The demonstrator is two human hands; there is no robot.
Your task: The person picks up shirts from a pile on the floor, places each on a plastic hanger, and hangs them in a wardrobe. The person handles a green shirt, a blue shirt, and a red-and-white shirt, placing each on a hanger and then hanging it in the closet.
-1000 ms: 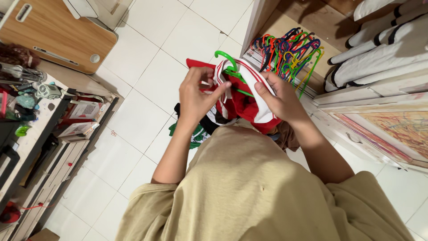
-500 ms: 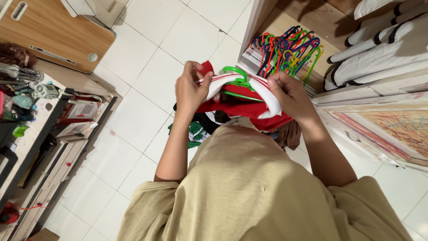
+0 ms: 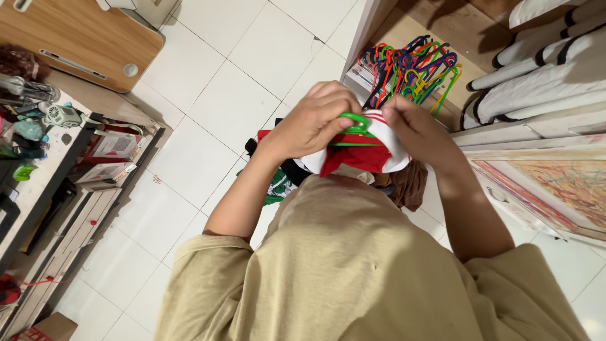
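Observation:
My left hand (image 3: 312, 120) and my right hand (image 3: 420, 132) are raised close together in front of my chest. Both grip a red and white garment (image 3: 366, 155) with a green plastic hanger (image 3: 353, 123) pushed into its neck opening. The left fingers close over the hanger's hook and the cloth. On the other side, the right fingers pinch the white collar edge with red stripes. Most of the garment hangs bunched below the hands, over my tan shirt.
A pile of dark, green and brown clothes (image 3: 404, 183) lies on the white tiled floor below. Several coloured hangers (image 3: 410, 66) sit in a wooden wardrobe compartment beside folded white bedding (image 3: 543, 82). A cluttered desk (image 3: 38, 145) stands at left, a wooden board (image 3: 76, 38) beyond it.
Both hands have come closer together and bunched the garment up. The green hanger now sits between the hands at the collar; the cloth spreads less wide than before.

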